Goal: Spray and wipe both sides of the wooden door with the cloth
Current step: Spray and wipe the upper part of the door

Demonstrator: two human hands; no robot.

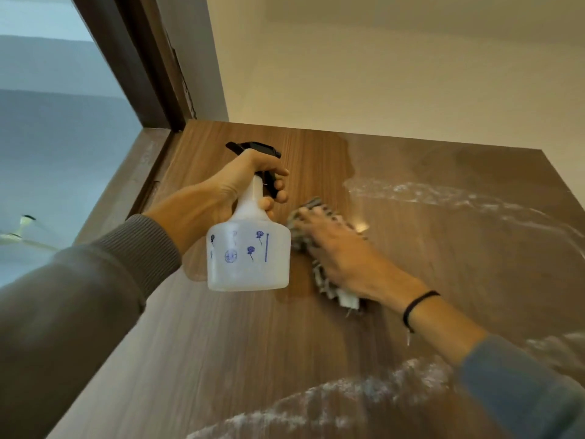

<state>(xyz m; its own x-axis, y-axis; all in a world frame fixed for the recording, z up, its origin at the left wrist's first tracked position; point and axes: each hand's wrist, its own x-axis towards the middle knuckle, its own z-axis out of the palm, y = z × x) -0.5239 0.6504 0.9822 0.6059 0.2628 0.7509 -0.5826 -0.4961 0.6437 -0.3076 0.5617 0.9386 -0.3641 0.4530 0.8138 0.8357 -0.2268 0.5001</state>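
Observation:
The wooden door (427,280) fills the lower half of the view, seen from below toward its top edge. My left hand (221,198) grips the neck of a white translucent spray bottle (248,251) with a black trigger head and blue flower prints, held just in front of the door. My right hand (335,248) presses a grey and white checked cloth (319,277) flat against the door, right of the bottle. Wet streaks and a damp patch shine on the wood around and right of the cloth.
The dark door frame (139,68) runs up at the left, beside a pale bluish opening where a ceiling fan (19,236) shows. A cream wall and ceiling (380,58) lie above the door's top edge.

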